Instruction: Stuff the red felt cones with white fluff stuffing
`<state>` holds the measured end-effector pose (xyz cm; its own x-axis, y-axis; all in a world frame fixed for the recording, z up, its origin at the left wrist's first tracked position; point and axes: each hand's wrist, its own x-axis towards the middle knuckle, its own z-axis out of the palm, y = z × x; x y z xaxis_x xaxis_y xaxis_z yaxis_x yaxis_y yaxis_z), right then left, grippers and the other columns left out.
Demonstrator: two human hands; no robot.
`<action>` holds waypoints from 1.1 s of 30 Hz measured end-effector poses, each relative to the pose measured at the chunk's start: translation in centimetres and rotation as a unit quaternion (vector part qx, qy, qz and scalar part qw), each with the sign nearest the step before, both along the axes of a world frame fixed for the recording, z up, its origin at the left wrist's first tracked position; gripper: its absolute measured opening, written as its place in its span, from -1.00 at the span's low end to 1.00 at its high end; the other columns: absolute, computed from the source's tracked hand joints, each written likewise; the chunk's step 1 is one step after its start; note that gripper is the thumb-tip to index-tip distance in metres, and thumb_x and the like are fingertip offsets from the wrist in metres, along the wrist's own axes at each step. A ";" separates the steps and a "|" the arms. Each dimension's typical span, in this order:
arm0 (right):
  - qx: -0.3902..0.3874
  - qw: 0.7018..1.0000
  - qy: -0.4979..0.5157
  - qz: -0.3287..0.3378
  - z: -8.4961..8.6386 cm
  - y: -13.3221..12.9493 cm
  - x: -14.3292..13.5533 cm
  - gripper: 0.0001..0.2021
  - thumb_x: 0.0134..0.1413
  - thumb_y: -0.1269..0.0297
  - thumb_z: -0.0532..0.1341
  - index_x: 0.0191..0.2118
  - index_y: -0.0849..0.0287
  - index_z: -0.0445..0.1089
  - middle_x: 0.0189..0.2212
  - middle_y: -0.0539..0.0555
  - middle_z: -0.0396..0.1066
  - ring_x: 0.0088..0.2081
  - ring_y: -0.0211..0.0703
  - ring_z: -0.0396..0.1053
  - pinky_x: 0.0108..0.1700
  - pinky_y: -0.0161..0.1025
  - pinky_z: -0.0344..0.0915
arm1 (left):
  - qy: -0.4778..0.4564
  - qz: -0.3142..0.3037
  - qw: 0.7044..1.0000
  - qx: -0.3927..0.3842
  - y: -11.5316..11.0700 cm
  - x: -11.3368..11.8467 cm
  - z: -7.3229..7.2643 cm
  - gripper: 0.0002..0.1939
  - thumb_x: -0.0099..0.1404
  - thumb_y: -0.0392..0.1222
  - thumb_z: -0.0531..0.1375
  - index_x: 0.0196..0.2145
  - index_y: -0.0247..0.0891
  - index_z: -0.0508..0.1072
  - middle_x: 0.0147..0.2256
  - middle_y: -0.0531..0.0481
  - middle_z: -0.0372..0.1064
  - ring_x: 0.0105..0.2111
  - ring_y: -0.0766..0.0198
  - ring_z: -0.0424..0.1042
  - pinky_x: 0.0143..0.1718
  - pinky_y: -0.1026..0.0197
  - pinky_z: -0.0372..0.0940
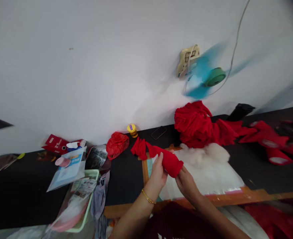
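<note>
A red fabric piece (pixel 170 163), rounded and fuller toward its lower right end, is held up between both hands above the table. My left hand (pixel 159 170) is closed around its left part, with the thumb on top. At the lower right end, the fingers of my right hand (pixel 185 181) grip the edge and are partly hidden by the cloth. White fluffy stuffing (pixel 208 156) lies behind and to the right, on a pale sheet (pixel 211 184) taped to the table. Small red fabric pieces (pixel 139 148) lie just left of the held one.
A large heap of red fabric (pixel 193 122) stands at the back, with stuffed red pieces (pixel 273 142) to its right. A phone (pixel 158 132), a yellow container (pixel 132 130) and a red plastic bag (pixel 117 145) line the wall. The green basket (pixel 94 173) stands left. A blue fan (pixel 203 71) spins above.
</note>
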<state>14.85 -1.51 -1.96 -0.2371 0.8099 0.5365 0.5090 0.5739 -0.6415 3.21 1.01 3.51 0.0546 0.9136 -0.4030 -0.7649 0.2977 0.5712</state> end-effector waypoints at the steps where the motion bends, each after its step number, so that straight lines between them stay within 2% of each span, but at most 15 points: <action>1: 0.006 1.000 0.007 -0.001 -0.3 0.0 0.0 -0.50 0.14 0.53 0.04 0.19 0.13 0.30 0.04 0.26 0.45 0.02 0.10 0.46 -0.02 0.04 0.49 | 0.004 0.011 1.000 0.002 -0.1 0.1 -0.2 -0.55 0.16 0.02 0.34 -0.09 -0.35 0.51 -0.08 -0.27 0.53 0.04 -0.03 0.46 0.10 -0.01 0.31; 4: -0.010 0.999 0.036 0.012 -0.7 -0.1 -0.1 -0.58 0.11 0.51 0.07 0.06 0.13 0.41 -0.04 0.24 0.51 -0.02 0.09 0.48 -0.02 0.02 0.48 | 0.021 0.063 0.998 -0.014 -0.3 0.3 -1.1 -0.54 0.06 -0.03 0.42 -0.13 -0.30 0.49 -0.16 -0.21 0.56 -0.01 -0.01 0.49 0.07 0.00 0.32; 8: -0.089 0.992 0.083 0.030 -0.1 -0.1 -0.3 -0.66 0.06 0.46 0.11 -0.07 0.12 0.49 -0.08 0.20 0.54 -0.04 0.07 0.50 -0.02 -0.01 0.47 | 0.049 0.096 0.994 -0.026 -0.4 0.1 -2.1 -0.54 -0.02 -0.07 0.46 -0.19 -0.31 0.49 -0.26 -0.15 0.56 -0.14 0.06 0.54 0.01 0.05 0.35; 12: -0.172 0.975 0.135 0.037 0.8 0.2 -0.7 -0.67 -0.01 0.40 0.14 -0.11 0.11 0.50 -0.15 0.15 0.58 -0.10 0.09 0.53 -0.02 0.03 0.47 | 0.037 0.074 0.996 -0.029 -0.7 0.4 -1.9 -0.55 -0.02 -0.09 0.47 -0.21 -0.31 0.49 -0.27 -0.12 0.55 -0.23 0.13 0.55 -0.04 0.08 0.37; 17: -0.216 0.956 0.201 -0.003 1.1 0.1 -1.1 -0.67 -0.04 0.37 0.11 -0.15 0.10 0.52 -0.19 0.12 0.60 -0.12 0.07 0.54 -0.01 0.01 0.47 | 0.041 0.070 0.996 -0.036 -1.1 1.5 -1.1 -0.56 0.02 -0.04 0.45 -0.20 -0.30 0.52 -0.22 -0.17 0.55 -0.11 0.05 0.53 -0.01 0.06 0.36; 23: -0.167 0.972 0.160 -0.029 0.6 0.2 -1.1 -0.71 -0.07 0.40 0.14 -0.21 0.14 0.53 -0.20 0.15 0.60 -0.21 0.05 0.54 -0.15 -0.05 0.50 | -0.007 0.045 0.996 -0.077 -0.5 0.8 -0.7 -0.57 0.19 0.09 0.31 -0.15 -0.33 0.53 -0.12 -0.25 0.54 -0.05 -0.01 0.51 0.01 0.03 0.37; 26: -0.141 0.983 0.116 -0.026 0.6 0.3 -1.1 -0.67 -0.04 0.42 0.13 -0.14 0.16 0.51 -0.16 0.19 0.58 -0.14 0.10 0.53 -0.11 -0.01 0.49 | -0.042 0.037 0.995 -0.079 -0.2 0.3 -0.5 -0.52 0.19 0.16 0.28 -0.10 -0.28 0.51 -0.08 -0.23 0.53 -0.07 0.02 0.52 -0.02 0.04 0.39; 28: -0.129 0.988 0.083 -0.016 0.9 0.1 -0.8 -0.66 0.00 0.44 0.12 -0.10 0.17 0.48 -0.17 0.20 0.56 -0.14 0.09 0.53 -0.12 -0.02 0.49 | -0.022 0.047 0.996 -0.067 0.0 0.1 -0.6 -0.55 0.14 0.08 0.36 -0.11 -0.27 0.50 -0.13 -0.18 0.55 -0.15 0.08 0.53 -0.06 0.09 0.40; 31: -0.101 0.994 0.050 0.007 1.4 -0.5 0.2 -0.70 0.14 0.44 0.11 -0.03 0.16 0.43 -0.14 0.20 0.53 -0.16 0.01 0.53 -0.16 -0.11 0.51 | 0.026 0.063 0.994 -0.083 0.2 -0.4 -1.0 -0.64 0.02 -0.11 0.44 -0.25 -0.30 0.50 -0.32 -0.08 0.54 -0.35 0.20 0.52 -0.20 0.18 0.40; 33: -0.062 0.997 0.033 0.007 1.6 -0.9 0.8 -0.67 0.22 0.44 0.08 0.06 0.14 0.37 -0.04 0.23 0.48 -0.06 -0.01 0.50 -0.11 -0.12 0.50 | 0.025 0.066 0.992 -0.108 0.4 -0.9 -1.2 -0.67 0.01 -0.09 0.44 -0.33 -0.30 0.48 -0.40 -0.04 0.52 -0.43 0.23 0.49 -0.27 0.18 0.39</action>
<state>15.68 -2.45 -0.37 -0.2166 0.8678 0.4472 0.4550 0.4951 -0.7402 2.35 1.38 2.31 -0.0843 0.8038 -0.5889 -0.7776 0.3165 0.5433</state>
